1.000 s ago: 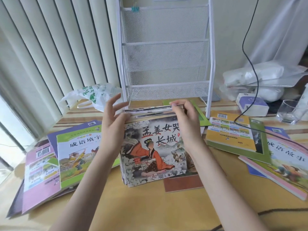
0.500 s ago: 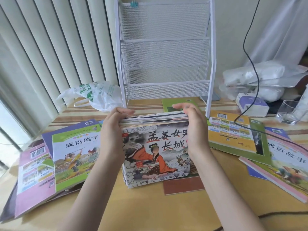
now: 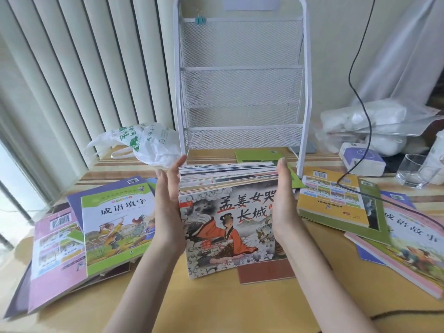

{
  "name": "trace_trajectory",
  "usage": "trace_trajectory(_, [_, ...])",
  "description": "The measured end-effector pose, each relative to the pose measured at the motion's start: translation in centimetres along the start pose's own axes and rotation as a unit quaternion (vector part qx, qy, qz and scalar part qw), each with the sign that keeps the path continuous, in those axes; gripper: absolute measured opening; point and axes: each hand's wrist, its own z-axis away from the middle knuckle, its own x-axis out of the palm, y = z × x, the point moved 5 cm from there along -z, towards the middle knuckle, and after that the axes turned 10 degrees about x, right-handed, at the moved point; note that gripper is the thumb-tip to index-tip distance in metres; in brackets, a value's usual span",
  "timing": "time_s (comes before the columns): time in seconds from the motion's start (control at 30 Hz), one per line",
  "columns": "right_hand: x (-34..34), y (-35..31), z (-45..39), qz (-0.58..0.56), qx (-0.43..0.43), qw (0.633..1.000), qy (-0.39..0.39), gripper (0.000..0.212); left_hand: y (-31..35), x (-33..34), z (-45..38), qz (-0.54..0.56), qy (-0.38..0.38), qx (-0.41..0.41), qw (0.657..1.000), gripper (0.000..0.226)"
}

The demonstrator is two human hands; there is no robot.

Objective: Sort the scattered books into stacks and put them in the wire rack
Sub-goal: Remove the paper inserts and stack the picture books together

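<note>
Pale vertical blinds back the yellow table [image 3: 216, 308], where the white wire rack [image 3: 241, 97] stands upright at the far edge. Just before it sits the stack of books [image 3: 228, 227], the left hand [image 3: 168, 203] and right hand [image 3: 284, 200] flat against its sides, fingers straight.

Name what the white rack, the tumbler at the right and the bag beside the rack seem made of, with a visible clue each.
Rack: likely metal, painted white; thin tube frame, fine mesh pockets.
Tumbler: probably clear glass, perhaps hard plastic; see-through walls, thick base.
Bag: thin plastic film, white with green print; crumpled, translucent.
</note>
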Motion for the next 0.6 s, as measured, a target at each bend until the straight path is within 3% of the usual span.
trace_trajectory(0.07, [0.0, 0.1, -0.1, -0.013, 0.001, 1.0, 0.009, 0.056, -0.1, -0.2, 0.0, 0.001, -0.02, 0.018, 1.0, 0.094])
trace_trajectory(0.17, [-0.4, 1.0, -0.1, -0.006, -0.014, 1.0, -0.005, 0.075, -0.4, -1.0, -0.1, -0.026, -0.079, 0.077, 0.994, 0.08])
trace_trajectory(0.23, [-0.6, 1.9, 0.1, 0.029, -0.024, 0.999, -0.015, 0.107, -1.1, -1.2, 0.0, -0.092, -0.132, 0.119, 0.98, 0.091])
trace_trajectory(0.33, [-1.0, 2.9, -0.2, 0.115, -0.047, 0.992, 0.017, 0.118, -1.9, -1.3, 0.6, -0.186, -0.135, 0.157, 0.961, 0.097])
trace_trajectory(0.4, [-1.1, 2.8, -0.1, 0.118, -0.075, 0.989, 0.045, 0.114, -2.5, -1.4, 0.7, -0.201, -0.102, 0.145, 0.964, 0.086])
trace_trajectory(0.5, [-0.8, 2.1, 0.4, 0.079, -0.12, 0.987, 0.072, 0.086, -3.0, -1.4, 0.8, -0.183, -0.068, 0.133, 0.972, 0.062])
trace_trajectory(0.6, [-0.9, 2.4, 0.4, 0.087, -0.127, 0.986, 0.071, 0.082, -3.3, -1.5, 1.1, -0.163, -0.043, 0.136, 0.976, 0.051])
